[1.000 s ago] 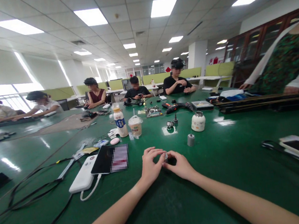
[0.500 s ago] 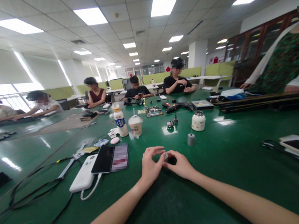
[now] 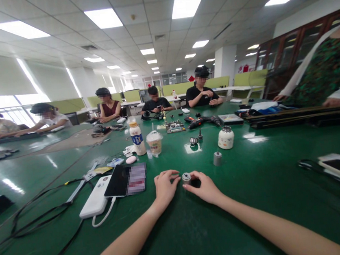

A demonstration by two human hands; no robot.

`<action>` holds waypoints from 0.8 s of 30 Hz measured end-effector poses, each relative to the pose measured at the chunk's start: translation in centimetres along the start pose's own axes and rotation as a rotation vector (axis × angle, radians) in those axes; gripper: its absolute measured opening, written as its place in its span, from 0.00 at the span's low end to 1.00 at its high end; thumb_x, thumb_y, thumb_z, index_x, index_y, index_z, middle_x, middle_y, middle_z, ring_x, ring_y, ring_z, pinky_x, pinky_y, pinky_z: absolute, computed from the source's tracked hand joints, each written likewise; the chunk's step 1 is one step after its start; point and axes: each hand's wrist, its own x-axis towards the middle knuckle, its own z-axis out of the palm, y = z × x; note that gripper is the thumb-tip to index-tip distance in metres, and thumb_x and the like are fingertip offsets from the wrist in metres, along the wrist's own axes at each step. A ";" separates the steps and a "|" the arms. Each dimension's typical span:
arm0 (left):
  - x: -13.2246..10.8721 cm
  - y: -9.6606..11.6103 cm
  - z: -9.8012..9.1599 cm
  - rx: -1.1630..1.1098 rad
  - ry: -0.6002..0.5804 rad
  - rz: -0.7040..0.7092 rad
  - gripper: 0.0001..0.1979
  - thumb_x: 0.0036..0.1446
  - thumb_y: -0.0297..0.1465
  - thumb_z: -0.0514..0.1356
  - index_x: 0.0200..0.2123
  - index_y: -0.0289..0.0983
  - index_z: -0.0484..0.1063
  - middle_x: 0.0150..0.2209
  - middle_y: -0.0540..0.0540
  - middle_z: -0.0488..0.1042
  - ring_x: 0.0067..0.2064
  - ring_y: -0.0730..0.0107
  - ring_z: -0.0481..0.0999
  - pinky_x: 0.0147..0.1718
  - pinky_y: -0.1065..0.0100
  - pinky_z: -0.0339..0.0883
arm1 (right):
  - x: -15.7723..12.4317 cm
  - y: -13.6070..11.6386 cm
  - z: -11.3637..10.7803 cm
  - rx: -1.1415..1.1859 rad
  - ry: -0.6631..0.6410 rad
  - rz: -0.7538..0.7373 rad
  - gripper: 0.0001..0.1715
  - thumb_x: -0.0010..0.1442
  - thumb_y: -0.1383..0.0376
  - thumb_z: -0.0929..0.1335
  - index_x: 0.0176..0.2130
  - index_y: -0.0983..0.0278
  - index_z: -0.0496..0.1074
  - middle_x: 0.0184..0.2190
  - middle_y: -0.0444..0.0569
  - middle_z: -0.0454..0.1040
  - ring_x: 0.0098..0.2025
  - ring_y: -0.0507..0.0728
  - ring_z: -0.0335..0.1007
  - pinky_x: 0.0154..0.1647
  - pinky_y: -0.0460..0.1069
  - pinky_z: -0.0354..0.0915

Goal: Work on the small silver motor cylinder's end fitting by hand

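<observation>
A small grey metal cylinder [image 3: 186,177], with a ringed top and dark spots at its centre, is between my hands at the middle of the green table. My right hand [image 3: 206,187] grips it from the right, thumb at the near side and fingers behind. Just left of the cylinder, my left hand [image 3: 165,187] is apart from it, thumb and fingers spread with nothing between them. A second grey metal cylinder [image 3: 217,159] stands upright farther off to the right.
Beyond my hands are a cream jar [image 3: 225,138], a lidded plastic cup [image 3: 154,142], a bottle [image 3: 137,139], a circuit board [image 3: 175,127] and a power drill [image 3: 207,121]. Left lie a white power bank [image 3: 95,197], a phone [image 3: 117,181] and black cables. Several people are around the table.
My left hand has let go and drawn back to the left, uncovering the cylinder's top. My right hand stays on the cylinder, almost unmoved.
</observation>
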 end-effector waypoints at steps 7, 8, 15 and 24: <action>-0.3 2.8 -0.3 -0.126 0.164 0.063 0.04 0.59 0.31 0.63 0.39 0.40 0.73 0.39 0.44 0.79 0.46 0.59 0.78 0.49 0.56 0.66 | 0.0 0.2 0.0 0.001 0.004 -0.011 0.15 0.52 0.58 0.74 0.40 0.59 0.75 0.36 0.46 0.79 0.41 0.60 0.73 0.45 0.53 0.67; -0.4 3.2 -0.2 -0.138 0.158 0.076 0.05 0.58 0.31 0.63 0.39 0.40 0.73 0.39 0.45 0.80 0.46 0.59 0.78 0.49 0.56 0.66 | 0.0 0.2 0.1 0.002 0.004 -0.014 0.15 0.52 0.59 0.74 0.40 0.59 0.74 0.36 0.46 0.79 0.41 0.60 0.73 0.45 0.53 0.67; -0.9 4.1 -0.1 -0.163 0.097 0.102 0.06 0.56 0.28 0.64 0.38 0.42 0.74 0.39 0.49 0.81 0.47 0.59 0.77 0.49 0.57 0.62 | 0.1 0.6 0.2 0.002 0.008 -0.022 0.15 0.52 0.61 0.73 0.42 0.60 0.74 0.36 0.46 0.78 0.40 0.59 0.72 0.44 0.53 0.67; -0.9 3.8 -0.2 -0.196 0.008 0.105 0.11 0.60 0.29 0.60 0.47 0.43 0.70 0.43 0.48 0.82 0.50 0.58 0.77 0.51 0.56 0.61 | 0.1 0.4 0.1 0.015 0.010 -0.037 0.14 0.52 0.62 0.73 0.41 0.59 0.74 0.36 0.46 0.78 0.40 0.59 0.73 0.44 0.53 0.67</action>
